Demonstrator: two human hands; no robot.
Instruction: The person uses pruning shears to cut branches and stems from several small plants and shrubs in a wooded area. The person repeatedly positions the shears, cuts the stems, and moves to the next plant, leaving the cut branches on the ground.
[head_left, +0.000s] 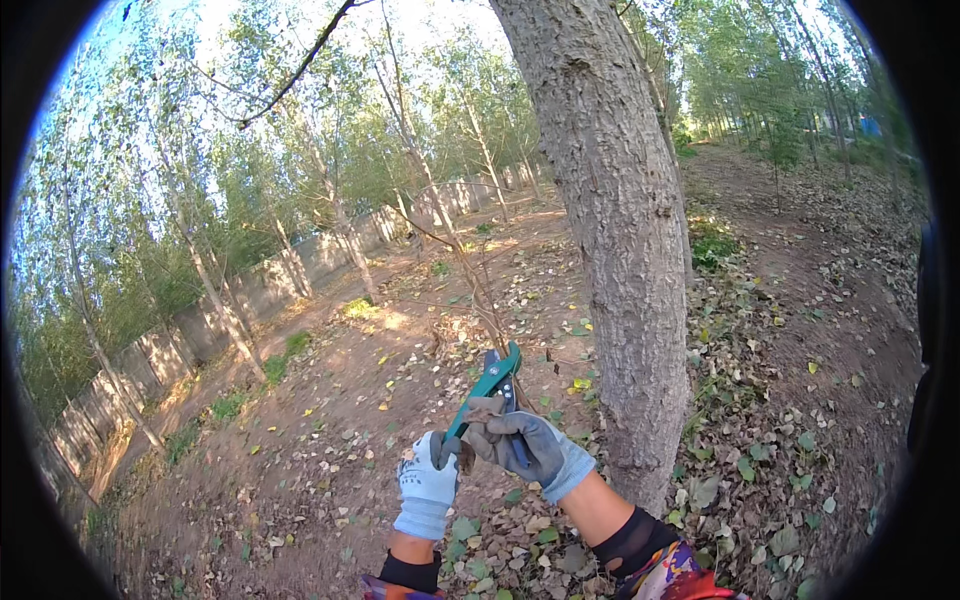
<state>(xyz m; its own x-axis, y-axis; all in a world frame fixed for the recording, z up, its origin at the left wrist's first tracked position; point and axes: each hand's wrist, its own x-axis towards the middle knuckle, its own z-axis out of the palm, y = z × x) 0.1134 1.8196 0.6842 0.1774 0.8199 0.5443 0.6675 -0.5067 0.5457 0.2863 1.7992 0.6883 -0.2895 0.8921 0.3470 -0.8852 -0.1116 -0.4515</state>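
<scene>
Both of my hands wear light blue work gloves with grey-coated palms. My left hand (430, 481) is closed around the lower end of a green handle of the pruning shears (480, 396). My right hand (534, 448) grips the shears beside it, at the dark blue handle. The head of the shears points up and away from me, against a bunch of thin bare stems (486, 311). Whether a stem lies between the blades cannot be made out. A dry brown leaf (467, 457) shows between my hands, partly hidden by the fingers.
A thick tree trunk (630, 247) rises just right of my hands. A dark bare branch (300, 67) hangs at upper left. Fallen leaves (720, 495) cover the sloping soil (337, 450). Slender trees (214, 285) stand before a concrete wall (262, 277) on the left.
</scene>
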